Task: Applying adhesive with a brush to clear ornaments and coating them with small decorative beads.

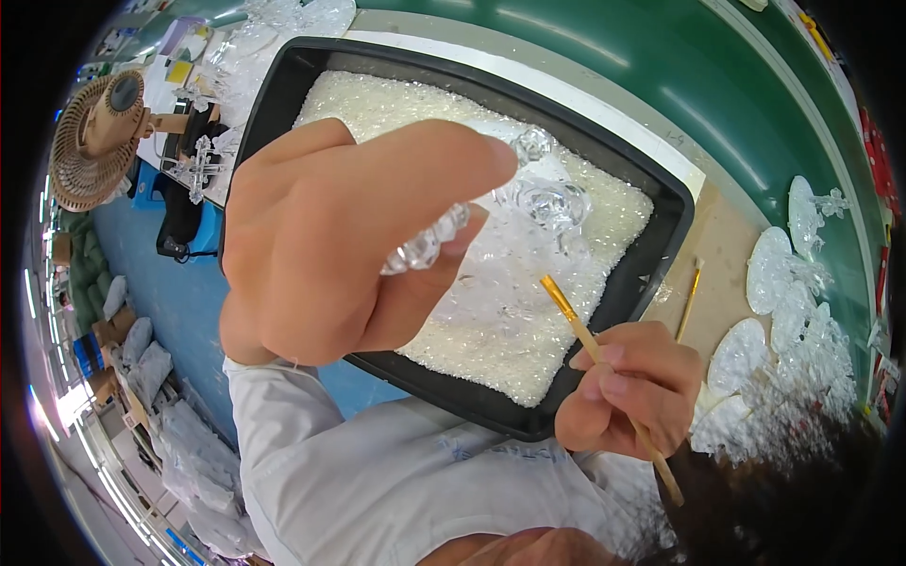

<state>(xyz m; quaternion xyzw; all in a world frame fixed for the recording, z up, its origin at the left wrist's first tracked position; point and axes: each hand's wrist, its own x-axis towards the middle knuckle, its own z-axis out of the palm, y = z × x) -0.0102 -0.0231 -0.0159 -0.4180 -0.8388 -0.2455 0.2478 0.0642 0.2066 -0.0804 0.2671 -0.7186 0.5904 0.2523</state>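
My left hand point(321, 226) is large in the middle of the view, its fingers closed round a clear, faceted ornament point(552, 203). Rounded, flower-like parts of that piece stick out past my thumb and fingertips; its other end is hidden in my palm. On the right, my right hand point(637, 387) pinches a thin wooden brush point(583, 332) with a gold-coloured ferrule. The brush head points up and left, apart from the ornament. Beneath both hands lies a black tray point(453, 77) filled with shiny whitish granules point(510, 368).
Another slim brush point(692, 297) lies right of the tray. Clear ornaments on round bases point(774, 283) crowd the right side of the bench. At left are a brown fan point(99, 141) and more clear pieces point(201, 170). A green surface point(585, 47) runs along the back.
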